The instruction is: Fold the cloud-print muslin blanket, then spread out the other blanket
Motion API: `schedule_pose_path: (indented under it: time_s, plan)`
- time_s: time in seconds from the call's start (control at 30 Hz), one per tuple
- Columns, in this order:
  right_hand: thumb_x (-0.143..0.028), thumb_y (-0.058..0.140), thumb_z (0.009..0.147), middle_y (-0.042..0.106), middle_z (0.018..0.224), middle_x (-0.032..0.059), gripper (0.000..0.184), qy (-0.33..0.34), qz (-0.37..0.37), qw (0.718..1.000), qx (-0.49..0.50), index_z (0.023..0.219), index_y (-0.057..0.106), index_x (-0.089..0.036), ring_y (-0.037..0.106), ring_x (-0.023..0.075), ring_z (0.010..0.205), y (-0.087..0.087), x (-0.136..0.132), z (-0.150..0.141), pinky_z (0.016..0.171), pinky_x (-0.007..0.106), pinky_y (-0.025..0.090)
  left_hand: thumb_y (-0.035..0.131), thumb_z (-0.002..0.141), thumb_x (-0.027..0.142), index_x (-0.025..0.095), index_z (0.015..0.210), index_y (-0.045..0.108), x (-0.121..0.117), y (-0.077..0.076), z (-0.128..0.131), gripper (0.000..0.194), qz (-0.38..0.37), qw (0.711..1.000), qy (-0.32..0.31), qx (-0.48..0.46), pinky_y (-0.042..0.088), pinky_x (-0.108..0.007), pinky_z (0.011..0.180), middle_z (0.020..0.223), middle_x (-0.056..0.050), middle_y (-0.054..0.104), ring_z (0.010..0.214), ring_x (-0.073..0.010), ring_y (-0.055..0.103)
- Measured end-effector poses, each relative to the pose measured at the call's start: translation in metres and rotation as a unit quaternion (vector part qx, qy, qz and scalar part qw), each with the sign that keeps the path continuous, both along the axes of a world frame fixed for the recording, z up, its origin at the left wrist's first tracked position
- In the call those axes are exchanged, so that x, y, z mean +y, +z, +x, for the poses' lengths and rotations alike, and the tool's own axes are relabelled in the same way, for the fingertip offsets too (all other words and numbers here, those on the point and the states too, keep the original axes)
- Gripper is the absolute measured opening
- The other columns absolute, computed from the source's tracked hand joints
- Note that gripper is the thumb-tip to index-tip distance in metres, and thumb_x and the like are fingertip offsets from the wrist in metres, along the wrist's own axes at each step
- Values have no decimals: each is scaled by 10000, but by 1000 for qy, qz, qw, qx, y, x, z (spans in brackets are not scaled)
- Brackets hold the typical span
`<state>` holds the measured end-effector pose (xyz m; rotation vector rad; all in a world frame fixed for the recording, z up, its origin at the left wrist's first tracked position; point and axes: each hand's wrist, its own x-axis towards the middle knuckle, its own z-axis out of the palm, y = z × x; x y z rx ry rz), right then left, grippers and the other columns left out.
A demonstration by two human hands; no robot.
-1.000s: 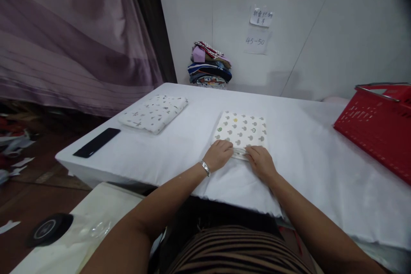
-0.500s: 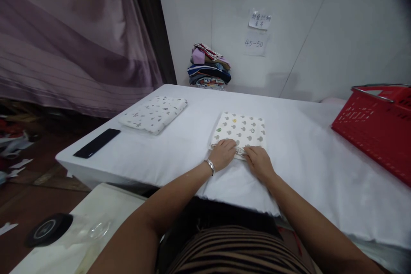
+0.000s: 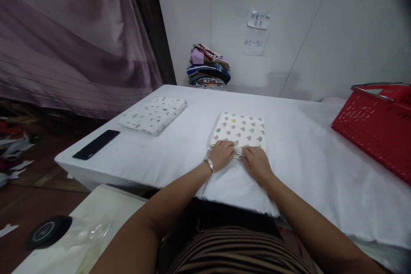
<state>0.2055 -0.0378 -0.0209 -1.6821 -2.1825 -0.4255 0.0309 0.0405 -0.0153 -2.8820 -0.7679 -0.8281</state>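
A folded white cloth (image 3: 241, 129) with grey tree-like prints, plus a few green and yellow ones, lies flat in front of me on the white-covered table (image 3: 298, 162). My left hand (image 3: 222, 155), a silver bracelet at its wrist, is closed on the left part of its near edge. On the right part of that edge my right hand (image 3: 257, 163) is closed too. Stacked fold layers show between the two hands. The fingertips are partly hidden in the fold.
Another folded patterned cloth (image 3: 154, 114) lies at the table's left, near a black phone-like slab (image 3: 96, 144). At the right stands a red basket (image 3: 379, 128). Beyond the table is a pile of folded fabrics (image 3: 209, 68). A white surface with a black round lid (image 3: 49, 232) is lower left.
Both hands stay on the cloth's near edge. The view has shifted very slightly; nothing else visibly differs.
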Motion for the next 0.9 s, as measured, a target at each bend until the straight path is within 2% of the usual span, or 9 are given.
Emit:
schedule_pose_path:
  time_s: [0.2, 0.33, 0.53, 0.77, 0.9]
  plan:
    - [-247, 433, 889, 594, 1028, 102, 277, 3, 5, 1000, 4, 1121, 543, -144, 474, 219, 914, -1, 3, 2, 789, 331, 330, 451, 860, 192, 167, 931, 541, 4, -1, -5, 118, 9, 999, 14, 42, 392, -331, 812, 997, -57, 598, 885, -168, 547]
    - [-258, 438, 888, 597, 1025, 101, 277, 9, 3, 1000, 7, 1117, 551, -151, 484, 222, 916, -2, 3, 3, 793, 334, 335, 460, 821, 127, 178, 1045, 514, 10, -1, -13, 236, 32, 998, 27, 55, 382, -353, 844, 1013, -63, 602, 922, -184, 544]
    - [-289, 431, 886, 592, 1020, 100, 285, 22, 9, 999, 24, 1115, 546, -164, 486, 223, 913, 0, 1, 3, 790, 345, 338, 480, 800, 124, 177, 959, 550, 18, 1, -22, 182, 37, 997, 45, 51, 393, -341, 804, 889, -44, 622, 865, -185, 554]
    - [-340, 460, 868, 595, 881, 75, 211, -11, -52, 999, -7, 939, 578, -180, 498, 204, 808, 18, 2, -7, 718, 314, 315, 501, 834, 217, 212, 954, 582, 23, 10, -26, 145, -26, 997, 30, 60, 404, -318, 763, 894, -21, 642, 867, -169, 561]
    - [-361, 474, 861, 592, 883, 74, 217, -30, -60, 998, -18, 952, 560, -183, 499, 210, 808, 26, 4, -14, 703, 314, 307, 506, 833, 228, 231, 938, 602, 25, 15, -26, 142, -46, 995, 37, 82, 408, -310, 730, 882, -5, 651, 848, -168, 569]
